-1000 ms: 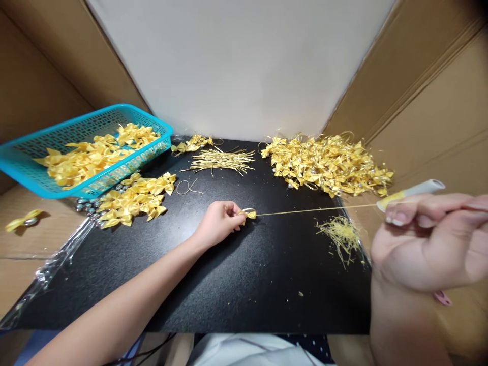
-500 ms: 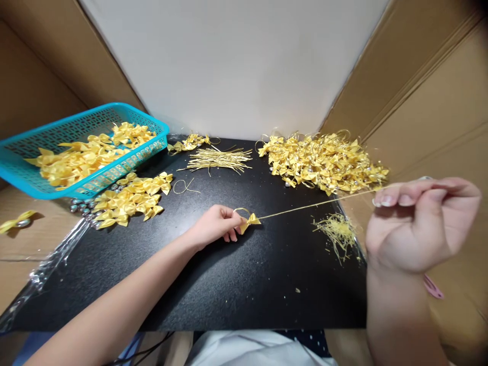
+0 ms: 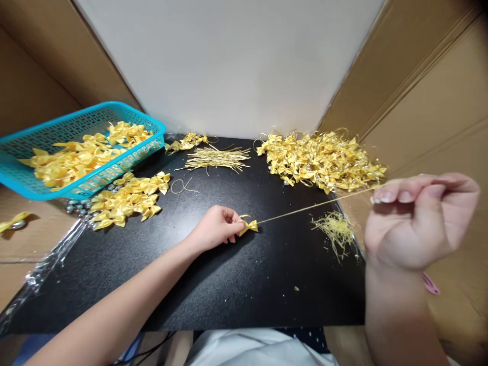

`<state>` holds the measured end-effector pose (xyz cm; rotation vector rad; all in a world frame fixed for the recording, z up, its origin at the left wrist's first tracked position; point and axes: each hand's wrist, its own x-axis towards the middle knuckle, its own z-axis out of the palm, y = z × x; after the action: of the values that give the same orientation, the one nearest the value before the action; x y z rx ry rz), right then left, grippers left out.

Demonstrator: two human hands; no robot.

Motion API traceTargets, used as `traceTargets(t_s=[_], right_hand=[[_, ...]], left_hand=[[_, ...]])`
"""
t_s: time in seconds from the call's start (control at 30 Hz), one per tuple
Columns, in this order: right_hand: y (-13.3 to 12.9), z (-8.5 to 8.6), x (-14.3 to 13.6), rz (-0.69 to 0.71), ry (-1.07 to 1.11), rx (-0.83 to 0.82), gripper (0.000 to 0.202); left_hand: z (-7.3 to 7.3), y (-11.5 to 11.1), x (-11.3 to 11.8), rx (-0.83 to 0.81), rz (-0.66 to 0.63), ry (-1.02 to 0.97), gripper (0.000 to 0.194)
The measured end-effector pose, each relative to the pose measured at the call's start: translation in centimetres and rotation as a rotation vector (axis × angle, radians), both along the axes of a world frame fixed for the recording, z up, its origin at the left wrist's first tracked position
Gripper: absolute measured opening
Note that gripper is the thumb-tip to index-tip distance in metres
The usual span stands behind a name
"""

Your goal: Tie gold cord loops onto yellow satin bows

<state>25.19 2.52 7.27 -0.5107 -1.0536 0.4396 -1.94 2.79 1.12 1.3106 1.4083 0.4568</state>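
Black tabletop (image 3: 236, 290), yellow bow (image 3: 251, 225) pinched in left hand (image 3: 215, 229), protruding rightward

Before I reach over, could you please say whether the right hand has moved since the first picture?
Yes: the right hand has moved slightly left and upward in view, against the large yellow bow pile.

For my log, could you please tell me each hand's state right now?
Left hand: closed, pinching a yellow ribbon bow.
Right hand: closed, holding yellow thread taut.
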Motion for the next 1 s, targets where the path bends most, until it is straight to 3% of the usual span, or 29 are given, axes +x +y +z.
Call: traceTargets(t_s=[0.2,0.37,0.43,0.5,0.6,0.67,0.73,0.77,0.8,0.87,1.0], right_hand=[[0.0,0.6,-0.2,0.032,0.027,-0.045,0.010],[0.1,1.0,-0.9,0.133,-0.033,-0.164,0.014],[0.0,1.3,-1.4,0.186,-0.080,-0.235,0.015],[0.0,1.9,-2.4,0.288,-0.130,-0.308,0.016],[0.3,3.3,-5.0,0.515,-0.177,-0.360,0.017],[1.0,4.0,-6.8,0.656,-0.198,-0.352,0.014],[2.2,3.9,-8.2,0.719,-0.169,-0.331,0.012],[2.8,3.5,-8.6,0.717,-0.142,-0.333,0.011],[3.5,2.8,-8.8,0.702,-0.121,-0.347,0.012],[4.4,0.5,-8.7,0.657,-0.112,-0.414,0.016],[4.2,-4.7,-8.3,0.659,-0.214,-0.618,0.025]], left_hand=[[0.0,0.0,0.4,0.094,-0.055,0.113,0.018],[1.1,1.3,-1.2,0.039,-0.102,0.062,0.027],[2.1,1.4,-1.9,0.200,-0.038,0.102,0.038],[3.2,1.1,-1.9,0.432,0.006,0.100,0.037],[4.7,0.1,-0.1,0.640,-0.103,-0.122,0.038],[5.2,-0.4,1.6,0.602,-0.230,-0.249,0.045],[5.2,-0.2,2.8,0.451,-0.338,-0.381,0.029],[5.0,0.0,3.1,0.346,-0.366,-0.487,0.032],[4.7,0.4,3.2,0.270,-0.319,-0.636,0.042],[4.1,1.4,2.9,0.141,-0.082,-0.912,0.048],[2.4,2.8,1.8,0.022,0.335,-1.100,0.035]])
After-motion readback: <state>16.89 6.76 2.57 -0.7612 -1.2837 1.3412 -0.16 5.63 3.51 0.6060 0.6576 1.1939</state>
